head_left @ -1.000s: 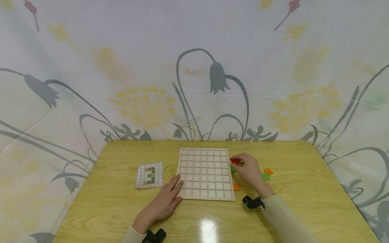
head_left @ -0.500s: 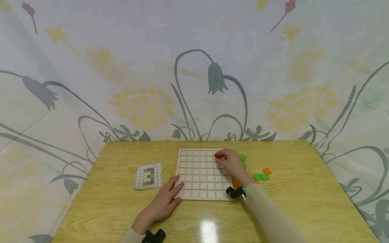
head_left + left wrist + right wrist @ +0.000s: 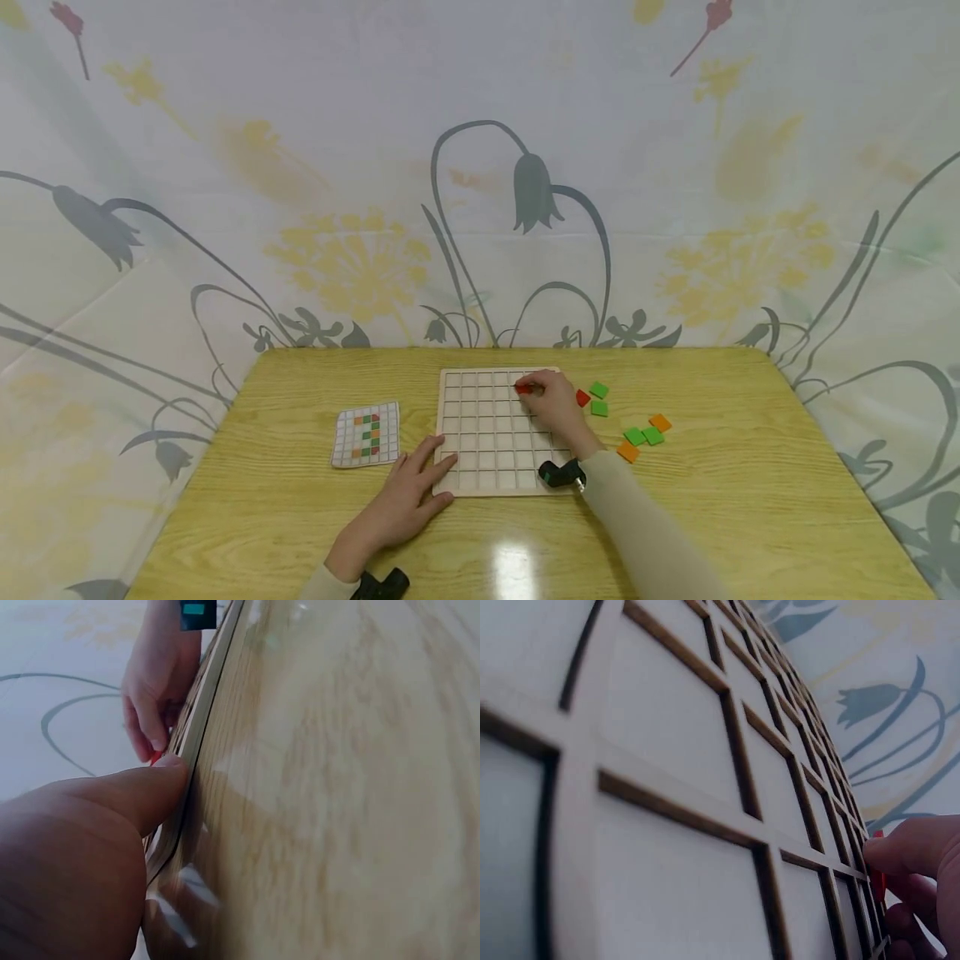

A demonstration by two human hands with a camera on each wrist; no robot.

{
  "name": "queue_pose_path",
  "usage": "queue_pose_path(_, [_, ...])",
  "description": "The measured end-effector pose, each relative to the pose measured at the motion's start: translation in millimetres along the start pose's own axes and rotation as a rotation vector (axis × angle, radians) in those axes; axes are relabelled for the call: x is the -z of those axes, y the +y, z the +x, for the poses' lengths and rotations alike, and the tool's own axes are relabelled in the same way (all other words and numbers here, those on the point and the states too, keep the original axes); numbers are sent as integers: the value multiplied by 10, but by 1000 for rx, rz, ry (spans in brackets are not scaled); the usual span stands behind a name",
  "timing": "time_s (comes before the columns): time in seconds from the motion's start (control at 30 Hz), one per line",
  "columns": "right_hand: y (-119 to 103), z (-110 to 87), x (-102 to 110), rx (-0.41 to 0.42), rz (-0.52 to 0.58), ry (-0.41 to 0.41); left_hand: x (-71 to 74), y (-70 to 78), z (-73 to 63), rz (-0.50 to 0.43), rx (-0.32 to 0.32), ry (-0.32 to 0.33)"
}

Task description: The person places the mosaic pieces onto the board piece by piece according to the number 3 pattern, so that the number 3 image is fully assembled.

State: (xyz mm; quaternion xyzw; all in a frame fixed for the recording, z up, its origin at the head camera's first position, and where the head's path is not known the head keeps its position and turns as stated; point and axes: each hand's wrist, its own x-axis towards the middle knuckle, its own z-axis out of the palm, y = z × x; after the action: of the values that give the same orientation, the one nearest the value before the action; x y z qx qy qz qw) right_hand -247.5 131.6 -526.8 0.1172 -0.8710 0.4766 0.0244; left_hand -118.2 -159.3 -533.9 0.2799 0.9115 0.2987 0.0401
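Observation:
A square wooden grid board (image 3: 477,433) lies on the table, its visible cells bare. Over its upper right part my right hand (image 3: 553,407) pinches a red tile (image 3: 522,389) between thumb and fingers. The right wrist view shows the same red tile (image 3: 878,870) close to the cells, held at its edge; contact with the board is unclear. My left hand (image 3: 401,504) rests at the board's lower left edge with fingers spread. In the left wrist view its thumb (image 3: 150,791) lies against the board's rim (image 3: 196,727).
A pattern card (image 3: 366,435) with coloured squares lies left of the board. To the right are another red tile (image 3: 582,398), several green tiles (image 3: 598,408) and orange tiles (image 3: 627,452). A patterned cloth (image 3: 480,250) hangs behind the table (image 3: 300,375).
My right hand picked up the red tile from right of the board and carried it left over the upper cells. My left hand has stayed at the board's edge.

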Motion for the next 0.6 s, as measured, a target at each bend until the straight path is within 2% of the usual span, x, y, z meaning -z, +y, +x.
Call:
queue_pose_path(0.2, [-18, -17, -36, 24, 19, 5, -6, 19, -17, 13, -3, 18])
queue_pose_path(0.37, [-36, -26, -54, 57, -7, 29, -5, 21, -16, 9, 9, 11])
queue_pose_path(0.6, [8, -3, -80, 110, -43, 67, -19, 29, -9, 6, 4, 39])
